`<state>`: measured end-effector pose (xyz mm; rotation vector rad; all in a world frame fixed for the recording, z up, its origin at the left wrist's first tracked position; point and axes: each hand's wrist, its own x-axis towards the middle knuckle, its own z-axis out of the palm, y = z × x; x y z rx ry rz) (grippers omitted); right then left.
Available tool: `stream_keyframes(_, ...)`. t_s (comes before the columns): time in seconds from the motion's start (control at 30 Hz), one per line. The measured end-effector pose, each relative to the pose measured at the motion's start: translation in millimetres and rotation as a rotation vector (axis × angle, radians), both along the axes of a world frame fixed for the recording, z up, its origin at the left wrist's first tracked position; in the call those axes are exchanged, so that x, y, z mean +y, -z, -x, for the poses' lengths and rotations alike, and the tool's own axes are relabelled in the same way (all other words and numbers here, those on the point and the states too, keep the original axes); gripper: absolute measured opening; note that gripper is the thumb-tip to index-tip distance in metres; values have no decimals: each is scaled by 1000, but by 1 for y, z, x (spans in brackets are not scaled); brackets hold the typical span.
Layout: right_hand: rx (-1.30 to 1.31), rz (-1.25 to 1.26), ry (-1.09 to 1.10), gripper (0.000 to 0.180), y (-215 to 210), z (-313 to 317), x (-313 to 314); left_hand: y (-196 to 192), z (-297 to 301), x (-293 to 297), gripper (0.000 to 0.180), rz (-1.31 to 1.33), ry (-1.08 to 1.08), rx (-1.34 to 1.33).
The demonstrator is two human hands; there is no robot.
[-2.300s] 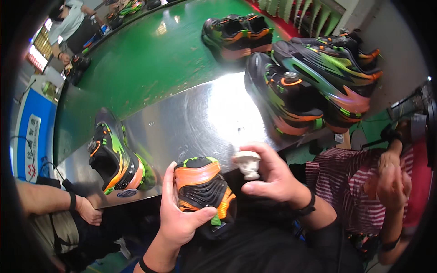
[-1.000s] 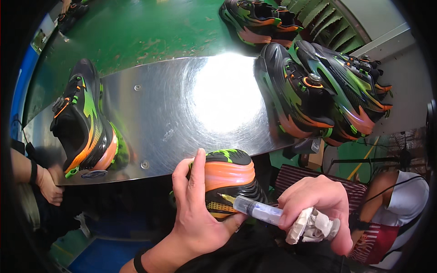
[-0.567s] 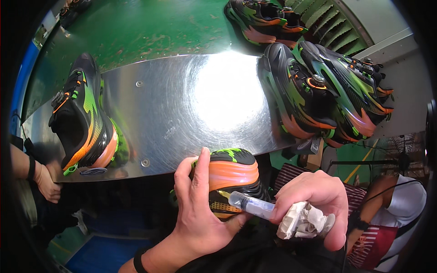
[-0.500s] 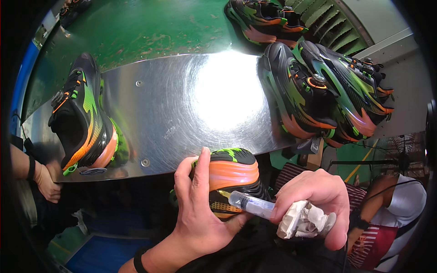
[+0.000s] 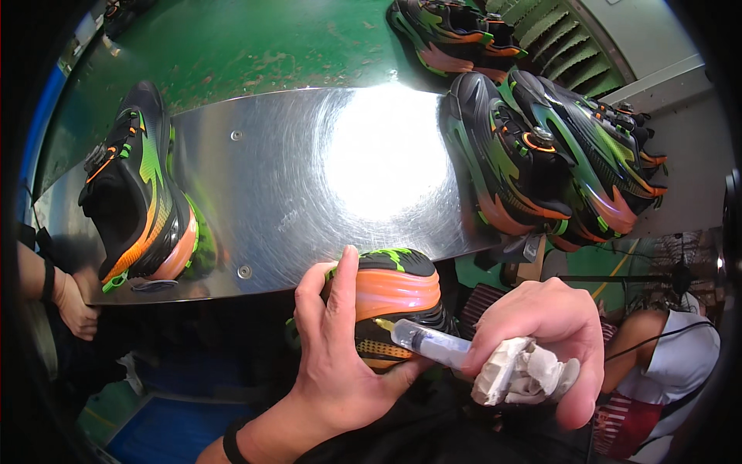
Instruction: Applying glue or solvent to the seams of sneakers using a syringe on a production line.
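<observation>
My left hand is wrapped round a black sneaker with an orange sole and green marks, held tilted at the table's near edge. The index finger and thumb press along its sides. In my right hand is a clear syringe with a yellowish tip, pointing left at the seam between the orange sole and the black upper. Whether the tip touches the shoe I cannot tell. White crumpled material wraps the syringe's rear end inside my right fingers.
A single sneaker stands on the left of the shiny metal plate. More sneakers stand at the right, others on the green surface behind. Another person's hand is at the left; a person's arm shows at the right.
The syringe and my right hand have shifted slightly right. The shoe stays in my left hand, nearly unmoved. At the right, the other person's arm has moved.
</observation>
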<state>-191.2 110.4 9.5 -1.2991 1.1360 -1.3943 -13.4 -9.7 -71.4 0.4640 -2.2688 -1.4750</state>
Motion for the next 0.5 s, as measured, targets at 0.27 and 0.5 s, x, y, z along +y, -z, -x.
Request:
stream_keyframes(0.27,-61,-15,7,85,-2,6,14,-2,-1,-1,120,-53,20,-5)
stream_keyframes(0.5,-98,-71,131,84,-11,-3,14,-5,2,-1,120,-56,23,-1)
